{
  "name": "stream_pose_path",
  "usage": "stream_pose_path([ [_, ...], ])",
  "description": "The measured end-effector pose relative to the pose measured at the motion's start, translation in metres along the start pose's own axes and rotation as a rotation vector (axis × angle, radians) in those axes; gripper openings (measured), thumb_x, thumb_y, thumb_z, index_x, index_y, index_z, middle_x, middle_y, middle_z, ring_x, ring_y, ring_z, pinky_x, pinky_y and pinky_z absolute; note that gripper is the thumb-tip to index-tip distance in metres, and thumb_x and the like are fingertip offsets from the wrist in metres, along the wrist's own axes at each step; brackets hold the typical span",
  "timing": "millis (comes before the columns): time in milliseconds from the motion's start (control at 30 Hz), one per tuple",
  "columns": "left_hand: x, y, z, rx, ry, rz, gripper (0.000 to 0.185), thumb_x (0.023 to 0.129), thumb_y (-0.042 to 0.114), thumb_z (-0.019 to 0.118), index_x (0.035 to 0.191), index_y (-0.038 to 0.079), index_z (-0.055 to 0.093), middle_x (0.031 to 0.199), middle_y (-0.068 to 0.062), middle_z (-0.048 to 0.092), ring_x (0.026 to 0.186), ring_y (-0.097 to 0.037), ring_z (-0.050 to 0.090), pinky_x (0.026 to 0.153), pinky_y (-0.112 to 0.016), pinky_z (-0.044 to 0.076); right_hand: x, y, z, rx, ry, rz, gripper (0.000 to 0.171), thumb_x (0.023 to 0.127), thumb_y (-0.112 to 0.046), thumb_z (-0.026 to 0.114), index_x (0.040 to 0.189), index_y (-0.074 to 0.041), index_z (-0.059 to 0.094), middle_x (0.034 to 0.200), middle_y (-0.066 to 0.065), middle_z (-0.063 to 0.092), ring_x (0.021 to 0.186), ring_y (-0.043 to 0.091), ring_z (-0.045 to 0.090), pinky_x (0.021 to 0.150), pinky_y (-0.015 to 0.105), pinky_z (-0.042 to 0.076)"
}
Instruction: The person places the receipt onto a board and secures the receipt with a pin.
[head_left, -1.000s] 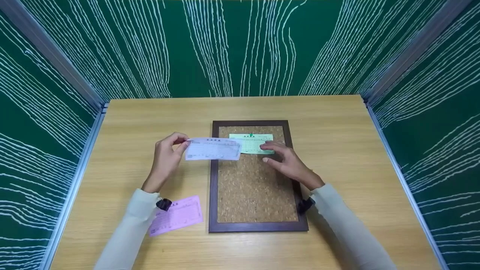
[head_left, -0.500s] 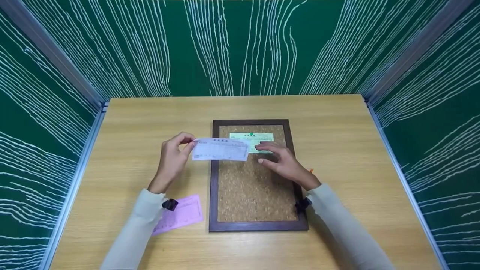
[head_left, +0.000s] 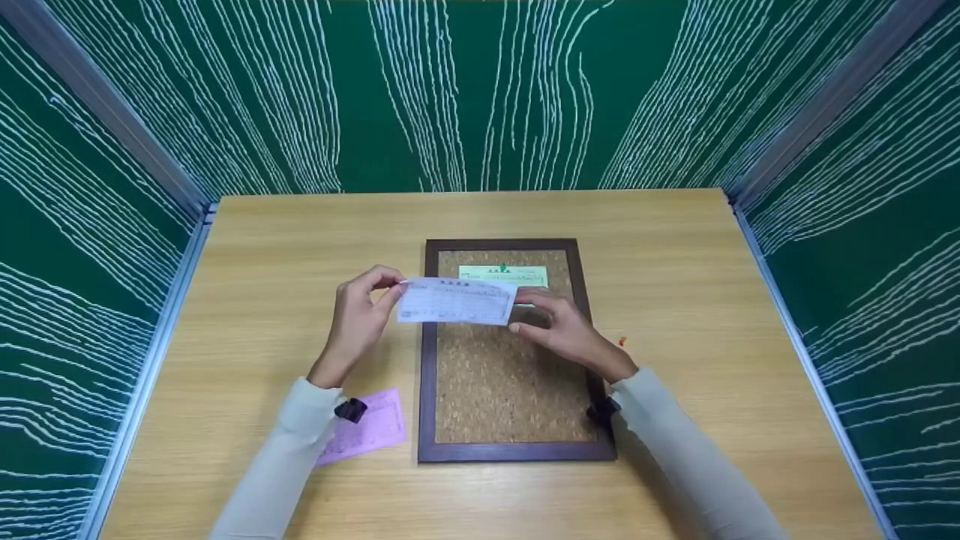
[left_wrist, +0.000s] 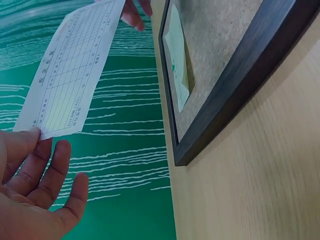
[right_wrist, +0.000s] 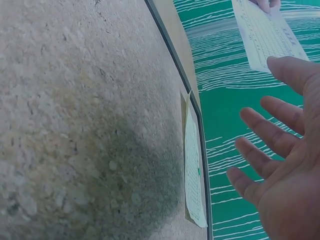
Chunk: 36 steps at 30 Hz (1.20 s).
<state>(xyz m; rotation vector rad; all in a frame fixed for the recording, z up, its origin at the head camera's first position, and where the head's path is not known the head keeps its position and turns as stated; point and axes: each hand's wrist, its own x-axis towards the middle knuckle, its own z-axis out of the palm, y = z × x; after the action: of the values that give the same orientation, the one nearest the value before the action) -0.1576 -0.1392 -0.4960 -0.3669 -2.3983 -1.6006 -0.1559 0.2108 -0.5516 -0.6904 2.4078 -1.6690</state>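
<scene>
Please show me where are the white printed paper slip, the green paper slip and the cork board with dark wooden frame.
white printed paper slip (head_left: 456, 301), head view, middle of sheet
green paper slip (head_left: 525, 273), head view, upper right part
cork board with dark wooden frame (head_left: 510, 390), head view, bare cork

We look down on a light wooden table with a pale grain. Behind its far edge rises a dark green wall streaked with thin white wavy lines; matching green panels flank the table left and right. Grey metal rails run where the panels meet. The lighting is even and soft.
</scene>
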Motion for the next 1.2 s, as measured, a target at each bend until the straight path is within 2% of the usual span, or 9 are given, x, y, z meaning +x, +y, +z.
stream_pose_path([
  [167,0.0,0.001,0.006,-0.018,0.0,0.008,0.007,0.102,-0.004,0.074,0.1,0.002,0.078,0.102,-0.009,0.081,0.103,-0.028,0.076,0.1,-0.059,0.058,0.0,0.0,0.003,0.005,0.0,0.006,0.043,0.1,-0.015,0.084,0.142,-0.011,0.074,0.15,0.008,0.068,0.146,0.033,0.058,0.117,0.067,0.046],
  [300,0.001,0.002,0.01,-0.024,0.0,0.007,0.008,0.101,-0.004,0.075,0.099,0.003,0.078,0.102,-0.008,0.081,0.103,-0.027,0.076,0.099,-0.056,0.058,0.0,0.001,0.004,0.015,-0.007,0.002,0.044,0.102,-0.016,0.082,0.144,-0.013,0.073,0.149,0.007,0.069,0.146,0.032,0.058,0.119,0.067,0.043],
  [433,0.002,0.001,0.014,-0.03,-0.003,-0.002,0.008,0.101,-0.003,0.076,0.099,0.004,0.079,0.102,-0.007,0.081,0.102,-0.026,0.076,0.098,-0.051,0.059,-0.001,0.003,0.003,0.029,0.003,-0.002,0.037,0.104,-0.015,0.08,0.14,-0.013,0.076,0.145,0.005,0.072,0.142,0.029,0.062,0.119,0.065,0.045],
  [533,0.002,0.001,0.015,-0.033,-0.003,-0.002,0.008,0.1,-0.003,0.077,0.099,0.005,0.079,0.102,-0.007,0.081,0.102,-0.026,0.076,0.099,-0.051,0.059,-0.002,0.003,0.003,0.032,0.032,0.007,0.028,0.104,-0.012,0.078,0.132,-0.01,0.079,0.139,0.006,0.075,0.136,0.029,0.067,0.115,0.063,0.05],
  [700,0.001,0.001,0.016,-0.033,-0.008,-0.001,0.007,0.101,-0.001,0.077,0.099,0.006,0.079,0.102,-0.006,0.082,0.102,-0.026,0.076,0.099,-0.053,0.059,-0.003,0.001,0.002,0.013,0.087,0.025,0.011,0.105,-0.008,0.076,0.113,-0.005,0.082,0.127,0.009,0.079,0.123,0.028,0.072,0.106,0.049,0.059],
  [867,-0.001,-0.003,0.018,-0.038,-0.022,-0.007,0.007,0.1,-0.001,0.078,0.1,0.005,0.079,0.102,-0.008,0.081,0.101,-0.027,0.076,0.1,-0.053,0.059,-0.007,0.001,0.0,0.014,0.119,0.037,0.008,0.105,-0.008,0.075,0.109,-0.004,0.082,0.119,0.009,0.08,0.11,0.025,0.072,0.093,0.032,0.06],
  [1033,-0.004,-0.008,0.021,-0.012,-0.048,-0.003,0.005,0.099,-0.002,0.079,0.101,0.001,0.08,0.103,-0.01,0.082,0.1,-0.027,0.077,0.099,-0.048,0.061,-0.016,0.002,0.0,0.038,0.137,0.041,0.008,0.106,-0.007,0.073,0.108,-0.002,0.08,0.117,0.011,0.08,0.104,0.025,0.07,0.087,0.025,0.059],
  [1200,-0.007,-0.009,0.025,-0.008,-0.09,-0.007,0.005,0.1,-0.002,0.078,0.102,0.002,0.08,0.103,-0.01,0.082,0.1,-0.027,0.077,0.099,-0.046,0.06,-0.027,0.006,0.003,0.057,0.144,0.057,0.008,0.107,-0.006,0.072,0.108,0.0,0.078,0.118,0.014,0.079,0.107,0.025,0.07,0.09,0.024,0.06],
])
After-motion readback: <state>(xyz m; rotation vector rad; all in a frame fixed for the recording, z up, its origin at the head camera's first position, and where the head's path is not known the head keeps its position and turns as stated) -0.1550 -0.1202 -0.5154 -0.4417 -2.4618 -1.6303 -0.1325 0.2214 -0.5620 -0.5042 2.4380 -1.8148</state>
